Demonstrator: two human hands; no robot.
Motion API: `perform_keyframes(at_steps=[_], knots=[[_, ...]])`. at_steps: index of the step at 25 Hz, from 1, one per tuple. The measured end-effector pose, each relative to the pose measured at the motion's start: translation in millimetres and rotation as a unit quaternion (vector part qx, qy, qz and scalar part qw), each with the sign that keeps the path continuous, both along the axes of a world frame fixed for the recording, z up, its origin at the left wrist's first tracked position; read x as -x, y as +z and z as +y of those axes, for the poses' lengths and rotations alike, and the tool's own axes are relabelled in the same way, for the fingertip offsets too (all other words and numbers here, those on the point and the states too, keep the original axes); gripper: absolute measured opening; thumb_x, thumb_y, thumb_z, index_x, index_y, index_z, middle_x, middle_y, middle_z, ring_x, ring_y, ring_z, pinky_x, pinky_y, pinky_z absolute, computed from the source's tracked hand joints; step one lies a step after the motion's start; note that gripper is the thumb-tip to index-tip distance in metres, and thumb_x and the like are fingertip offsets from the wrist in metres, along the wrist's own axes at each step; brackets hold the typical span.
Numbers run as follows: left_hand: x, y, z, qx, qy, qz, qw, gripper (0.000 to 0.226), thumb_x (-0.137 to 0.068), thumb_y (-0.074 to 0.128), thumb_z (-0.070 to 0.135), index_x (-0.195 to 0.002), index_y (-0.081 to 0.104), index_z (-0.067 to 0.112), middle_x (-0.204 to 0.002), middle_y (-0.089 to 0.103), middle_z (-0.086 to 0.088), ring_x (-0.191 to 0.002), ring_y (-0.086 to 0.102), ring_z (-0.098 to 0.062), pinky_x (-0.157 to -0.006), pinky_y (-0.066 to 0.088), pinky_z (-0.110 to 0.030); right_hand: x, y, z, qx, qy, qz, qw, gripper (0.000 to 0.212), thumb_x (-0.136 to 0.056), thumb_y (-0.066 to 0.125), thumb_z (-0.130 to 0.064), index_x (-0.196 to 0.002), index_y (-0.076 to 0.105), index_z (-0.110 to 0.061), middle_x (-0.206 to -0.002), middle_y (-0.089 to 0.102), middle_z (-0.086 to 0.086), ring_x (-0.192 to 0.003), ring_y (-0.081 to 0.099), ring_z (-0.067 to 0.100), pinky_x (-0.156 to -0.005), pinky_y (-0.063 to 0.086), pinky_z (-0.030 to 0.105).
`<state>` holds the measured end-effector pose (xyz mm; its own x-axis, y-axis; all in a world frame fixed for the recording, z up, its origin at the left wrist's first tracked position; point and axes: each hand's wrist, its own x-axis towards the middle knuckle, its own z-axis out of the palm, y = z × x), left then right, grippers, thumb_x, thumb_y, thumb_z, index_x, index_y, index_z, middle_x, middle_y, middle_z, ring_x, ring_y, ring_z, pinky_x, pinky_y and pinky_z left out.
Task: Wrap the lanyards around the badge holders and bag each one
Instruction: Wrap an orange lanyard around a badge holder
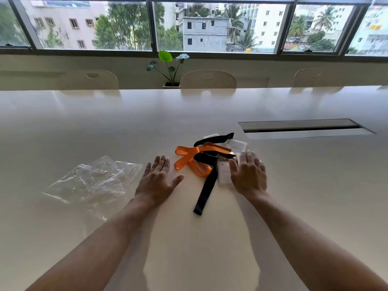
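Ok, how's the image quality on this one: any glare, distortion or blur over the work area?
Head view: wide-angle bowing bends the window frame; daylight from it puts a soft sheen on the table; left hand and right hand are sharp; the clear bags show glints, edges hard to trace; badge print is unreadable.

Left hand (156,181) flat beside orange lanyard (190,156); right hand (248,175) seemingly on a badge holder (223,174); bags (94,179) left.

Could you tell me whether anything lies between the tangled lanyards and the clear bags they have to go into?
Only the left hand, resting open on the table between the lanyards and the clear bags. No other object sits in that gap.
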<state>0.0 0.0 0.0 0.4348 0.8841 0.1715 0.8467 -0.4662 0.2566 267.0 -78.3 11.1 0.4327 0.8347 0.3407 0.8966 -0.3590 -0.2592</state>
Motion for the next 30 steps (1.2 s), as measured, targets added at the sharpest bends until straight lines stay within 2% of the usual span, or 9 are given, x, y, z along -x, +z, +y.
perform_keyframes(at_steps=[4,8,13,17,19,21,23,27,30], knots=[[2,-2,3,0.06,0.003,0.031,0.998,0.093,-0.086,0.025,0.077,-0.154,0.013,0.015,-0.163,0.006,-0.001,-0.149,-0.003,-0.011,-0.12,-0.004,-0.031,-9,2,-1,0.018,-0.095,0.036,0.995,0.059,-0.095,0.043,-0.051,-0.129,0.052,-0.003,-0.126,0.06,0.02,-0.117,0.052,0.035,-0.095,0.039,0.042],[2,-4,4,0.053,0.005,0.035,0.998,0.096,-0.083,0.023,0.08,-0.154,0.014,0.015,-0.163,0.007,-0.001,-0.149,-0.003,-0.011,-0.12,-0.004,-0.031,-14,12,3,0.042,-0.096,0.036,0.994,0.054,-0.091,0.049,-0.05,-0.112,0.066,-0.003,-0.105,0.067,0.021,-0.1,0.056,0.035,-0.08,0.039,0.037],[2,-5,4,0.053,-0.001,0.026,0.998,0.097,-0.083,0.023,0.08,-0.154,0.015,0.014,-0.163,0.008,-0.001,-0.149,-0.001,-0.011,-0.119,-0.004,-0.03,-13,27,9,0.061,-0.075,0.041,0.994,0.035,-0.091,0.045,-0.029,-0.108,0.067,-0.007,-0.102,0.07,0.019,-0.093,0.063,0.036,-0.067,0.037,0.033],[3,-1,7,0.073,-0.005,-0.001,0.997,0.093,-0.086,0.031,0.075,-0.153,0.017,0.012,-0.162,0.011,-0.004,-0.149,0.002,-0.013,-0.12,-0.001,-0.033,-16,45,13,0.085,-0.047,0.004,0.995,0.022,-0.091,0.048,-0.018,-0.1,0.066,-0.008,-0.097,0.07,0.015,-0.074,0.059,0.031,-0.059,0.037,0.028],[3,4,8,0.087,-0.007,-0.033,0.996,0.09,-0.089,0.038,0.069,-0.152,0.018,0.008,-0.161,0.014,-0.007,-0.149,0.005,-0.015,-0.121,0.003,-0.034,-19,56,13,0.054,-0.05,0.013,0.997,0.019,-0.09,0.055,-0.015,-0.104,0.063,-0.005,-0.101,0.07,0.018,-0.081,0.063,0.035,-0.06,0.04,0.029],[3,10,9,0.086,-0.008,-0.078,0.993,0.086,-0.091,0.046,0.062,-0.152,0.021,0.007,-0.161,0.017,-0.008,-0.149,0.008,-0.016,-0.121,0.008,-0.034,-21,68,13,0.008,-0.062,0.064,0.996,0.024,-0.089,0.059,-0.016,-0.109,0.059,-0.003,-0.107,0.068,0.023,-0.098,0.064,0.041,-0.072,0.047,0.039],[0,18,9,0.063,-0.019,-0.114,0.991,0.08,-0.091,0.053,0.054,-0.151,0.025,0.007,-0.16,0.022,-0.007,-0.149,0.011,-0.016,-0.12,0.012,-0.033,-21,79,16,-0.039,-0.07,0.129,0.988,0.025,-0.088,0.057,-0.015,-0.11,0.059,-0.004,-0.111,0.066,0.024,-0.103,0.061,0.044,-0.078,0.047,0.042],[-17,43,8,0.023,-0.062,-0.18,0.981,0.071,-0.091,0.061,0.043,-0.148,0.034,0.012,-0.156,0.033,-0.005,-0.146,0.023,-0.016,-0.115,0.021,-0.031,-8,100,23,-0.103,-0.032,0.268,0.957,0.028,-0.088,0.044,-0.01,-0.107,0.065,-0.009,-0.109,0.068,0.019,-0.098,0.059,0.036,-0.071,0.042,0.031],[-34,65,9,0.009,-0.088,-0.23,0.969,0.065,-0.09,0.065,0.038,-0.146,0.039,0.016,-0.152,0.04,-0.003,-0.14,0.034,-0.017,-0.107,0.027,-0.026,10,110,28,-0.121,0.039,0.422,0.897,0.025,-0.09,0.041,-0.007,-0.097,0.063,-0.015,-0.098,0.066,0.014,-0.088,0.06,0.03,-0.057,0.048,0.028]])
